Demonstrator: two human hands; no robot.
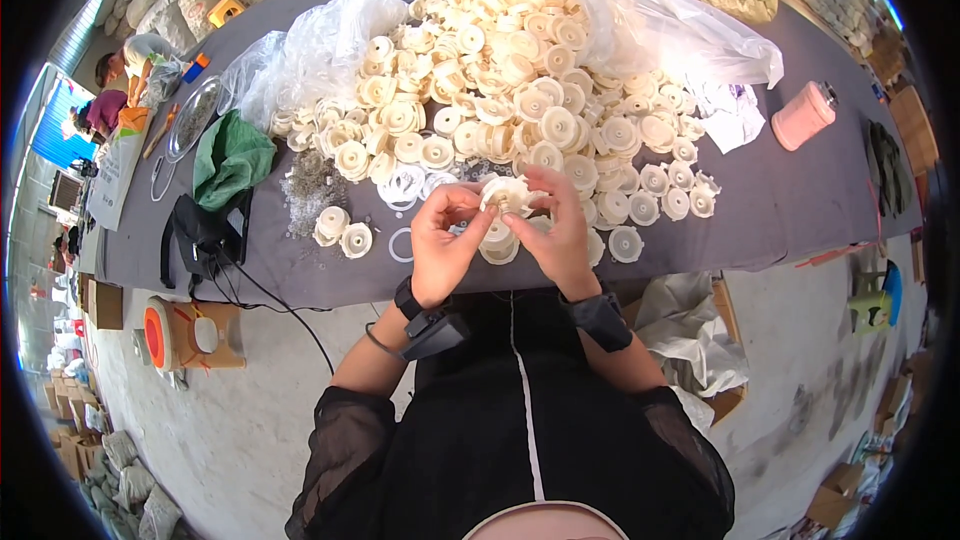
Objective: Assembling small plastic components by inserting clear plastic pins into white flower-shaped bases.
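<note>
Between my two hands, above the table's near edge, is a cream-coloured round plastic part point(507, 194) with a notched rim. My left hand point(447, 240) pinches it from the left, thumb and fingers closed on its edge. From the right, my right hand point(558, 240) grips the same part, its thumb against the underside. Just beyond my hands spreads a large heap of similar cream plastic parts point(480, 90). White plastic rings point(402, 186) lie left of my fingers. A small pile of tiny clear pieces point(312, 192) sits farther left.
Clear plastic bags point(340, 45) flank the heap. A pink bottle-shaped container point(804, 116) stands at the right. At the left are a green cloth point(230, 162) and a black device point(205, 232) with a cable hanging off the table. A stool point(200, 332) stands below. Other people point(135, 58) work at far left.
</note>
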